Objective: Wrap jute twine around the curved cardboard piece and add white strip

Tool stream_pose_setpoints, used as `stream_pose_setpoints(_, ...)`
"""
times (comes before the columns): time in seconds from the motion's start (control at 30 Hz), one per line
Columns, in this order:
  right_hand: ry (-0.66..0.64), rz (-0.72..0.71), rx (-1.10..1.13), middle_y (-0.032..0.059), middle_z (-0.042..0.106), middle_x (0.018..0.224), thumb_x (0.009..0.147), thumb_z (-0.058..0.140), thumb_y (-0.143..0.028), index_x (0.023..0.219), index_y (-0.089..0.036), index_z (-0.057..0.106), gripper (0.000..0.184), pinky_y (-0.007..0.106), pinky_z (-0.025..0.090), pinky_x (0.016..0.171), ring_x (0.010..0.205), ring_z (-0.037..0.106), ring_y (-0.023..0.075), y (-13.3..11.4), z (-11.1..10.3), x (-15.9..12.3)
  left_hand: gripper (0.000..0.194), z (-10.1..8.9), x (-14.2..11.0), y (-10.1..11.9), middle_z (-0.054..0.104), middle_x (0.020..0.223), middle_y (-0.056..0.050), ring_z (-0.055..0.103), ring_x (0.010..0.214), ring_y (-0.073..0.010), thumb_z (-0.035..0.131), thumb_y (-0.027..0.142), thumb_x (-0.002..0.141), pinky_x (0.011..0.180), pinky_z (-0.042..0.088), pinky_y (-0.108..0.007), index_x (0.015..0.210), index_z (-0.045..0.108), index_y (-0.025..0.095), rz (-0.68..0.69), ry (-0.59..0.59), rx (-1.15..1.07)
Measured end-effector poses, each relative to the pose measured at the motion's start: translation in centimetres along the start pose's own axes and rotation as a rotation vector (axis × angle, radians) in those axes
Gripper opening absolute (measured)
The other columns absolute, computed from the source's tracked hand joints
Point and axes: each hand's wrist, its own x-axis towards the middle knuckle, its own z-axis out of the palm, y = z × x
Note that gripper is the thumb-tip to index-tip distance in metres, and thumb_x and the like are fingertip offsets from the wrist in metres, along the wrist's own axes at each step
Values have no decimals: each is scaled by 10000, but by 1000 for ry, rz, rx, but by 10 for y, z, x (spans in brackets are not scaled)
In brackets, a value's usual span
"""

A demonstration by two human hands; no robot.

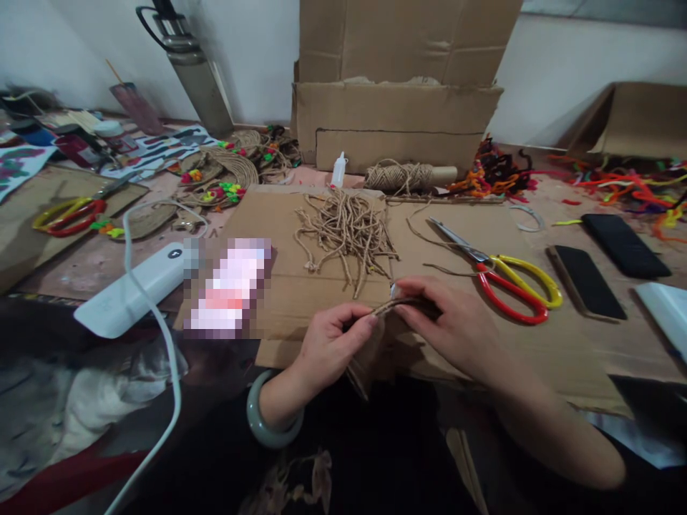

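My left hand (338, 340), with a pale bangle (262, 415) on its wrist, pinches a thin length of brown twine (382, 309) between thumb and forefinger. On the other side, my right hand (448, 315) is closed on the same twine, its fingertips close to the left ones. A small whitish bit, too small to name, shows at the right fingertips. Below the left fingers hangs a brown flap like cardboard (366, 361); whether it is joined to the twine is hidden. Just beyond both hands lies a heap of cut twine pieces (351, 232).
Red-and-yellow scissors (512, 282) lie right on the cardboard sheet (273, 286), near two dark phones (587, 282). A lit phone (230, 286), white power bank (137, 290) and cable (170, 357) are left. Behind are a twine roll (400, 175) and glue bottle (338, 172).
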Motion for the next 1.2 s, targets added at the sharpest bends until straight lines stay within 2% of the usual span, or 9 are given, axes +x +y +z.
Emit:
stream_pose_setpoints(0.17, -149, -89, 23, 9, 684, 817, 846, 526, -227, 883, -209, 637, 117, 248, 474, 659, 743, 628, 133, -5, -11, 10, 386, -4, 0, -2, 650, 725, -49, 549, 680, -145, 512, 465, 834, 628, 429, -240, 826, 703, 130, -36, -67, -77)
stream_pose_setpoints(0.33, -256, -183, -41, -7, 678, 767, 841, 541, -224, 878, -225, 653, 118, 242, 447, 596, 688, 620, 130, -15, -12, 14, 280, -5, 2, 7, 625, 721, -32, 518, 661, -126, 575, 389, 803, 612, 411, -225, 840, 685, 133, -56, -186, -8)
stream_pose_setpoints(0.4, -211, -192, -49, 12, 687, 821, 856, 523, -237, 924, -220, 641, 137, 261, 473, 633, 752, 635, 149, -14, -12, 12, 262, -4, 2, 9, 585, 647, -16, 485, 613, -113, 573, 369, 796, 579, 394, -218, 756, 667, 128, -45, -143, 27)
stream_pose_setpoints(0.5, 22, -214, -60, 65, 677, 967, 859, 521, -233, 984, -203, 610, 156, 317, 500, 775, 917, 629, 187, -8, -12, 5, 269, -2, 2, 7, 528, 571, 9, 433, 546, -93, 581, 376, 781, 525, 359, -206, 695, 641, 129, -48, -42, 9)
stream_pose_setpoints(0.6, 197, -281, -113, 75, 653, 1004, 810, 586, -179, 902, -213, 608, 100, 349, 491, 836, 952, 612, 200, -2, -13, -4, 287, 0, 1, 2, 532, 575, 11, 427, 531, -86, 582, 404, 779, 504, 342, -199, 726, 648, 130, -81, 2, -47)
stream_pose_setpoints(0.7, 208, -364, -212, 92, 632, 1045, 761, 638, -152, 851, -206, 611, 109, 387, 476, 883, 1038, 576, 237, 0, -10, -10, 285, 2, -1, 0, 531, 585, 12, 418, 526, -81, 587, 406, 783, 497, 335, -196, 752, 653, 131, -85, 4, -69)
stream_pose_setpoints(0.83, 185, -383, -299, 112, 632, 1055, 755, 632, -128, 840, -181, 620, 101, 414, 461, 916, 1088, 546, 263, -3, -6, -9, 258, 2, -1, 2, 520, 592, 14, 408, 533, -80, 582, 381, 791, 493, 333, -193, 758, 647, 133, -72, 0, -67)
stream_pose_setpoints(1.03, 221, -363, -273, 92, 657, 989, 755, 613, -131, 801, -185, 616, 71, 403, 459, 907, 1063, 565, 254, -10, -3, -4, 241, 3, -1, 5, 502, 584, 19, 403, 543, -82, 573, 358, 796, 495, 327, -192, 742, 630, 130, -58, 13, -44)
stream_pose_setpoints(1.2, 207, -271, -266, 97, 648, 974, 770, 577, -135, 756, -184, 600, 55, 406, 445, 907, 1051, 565, 253, -14, -1, -3, 245, 2, -1, 2, 532, 596, 14, 432, 553, -86, 575, 363, 800, 510, 345, -194, 767, 646, 131, -46, 6, -20)
